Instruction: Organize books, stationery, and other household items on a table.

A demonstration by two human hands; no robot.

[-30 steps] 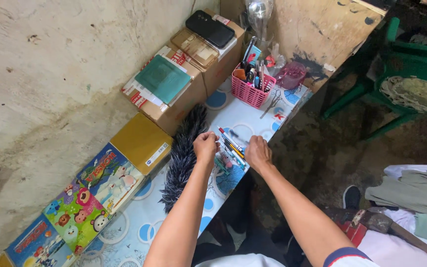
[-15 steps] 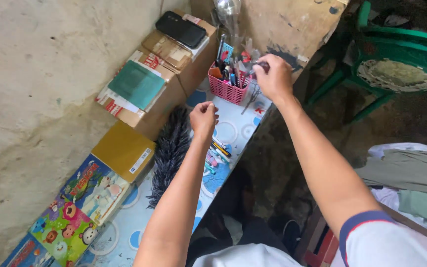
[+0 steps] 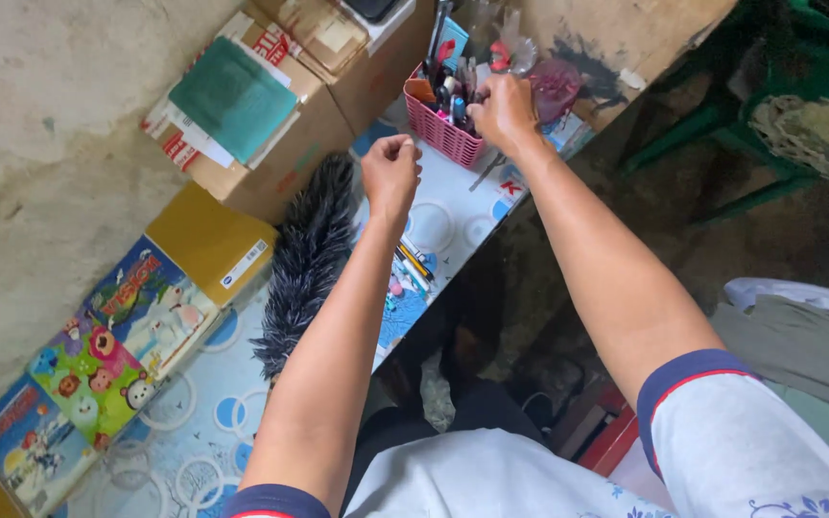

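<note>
Right hand: right hand (image 3: 503, 110) reaches to the pink basket (image 3: 445, 139), fingers curled in over its near rim among the pens standing inside; it seems to pinch something thin, but what it grips is too small to tell.
Left hand: left hand (image 3: 390, 173) is a closed fist held above the surface (image 3: 453, 216), just short of the basket; whether anything sits inside the fist I cannot tell.
Basket: stands at the far end of the surface, packed with upright pens and small tools, touching the right hand and just beyond the left.
Loose pens: a small cluster of pens (image 3: 410, 269) lies flat on the surface below the left wrist, nearer the person than either hand.
Scissors: scissors (image 3: 488, 171) lie beside the basket, under the right wrist.
Duster: dark feather duster (image 3: 304, 264) lies along the surface, left of the left forearm.
Boxes: cardboard boxes (image 3: 271, 125) line the wall, left of the basket.
</note>
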